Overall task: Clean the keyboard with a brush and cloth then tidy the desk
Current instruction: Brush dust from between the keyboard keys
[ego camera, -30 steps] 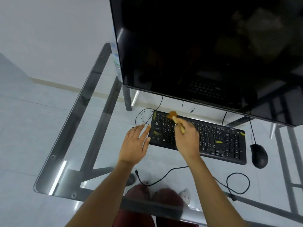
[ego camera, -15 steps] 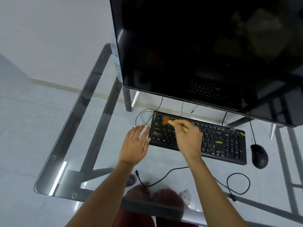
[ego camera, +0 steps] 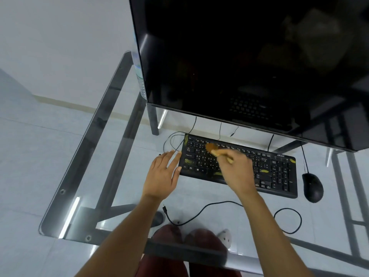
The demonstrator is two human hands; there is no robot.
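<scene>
Nearest, a loose black cable [ego camera: 201, 211] curling on the glass desk [ego camera: 111, 176] in front of the keyboard [ego camera: 277, 172]. Left hand [ego camera: 162, 175] flat and spread open on the glass, holding nothing, fingertips touching the keyboard's left edge. Right hand [ego camera: 236, 170] over the keyboard's middle, fingers closed around a small brush [ego camera: 216, 151], bristles down on the upper-left keys. Yellowish bits scattered across the keys. Black mouse [ego camera: 312, 186] just right of the keyboard; dark monitor [ego camera: 239, 66] behind it.

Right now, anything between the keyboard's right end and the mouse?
Head view: nothing. Only a narrow strip of bare glass desk separates the keyboard from the mouse. The mouse's cable runs back from its far end, not across that gap.
</scene>
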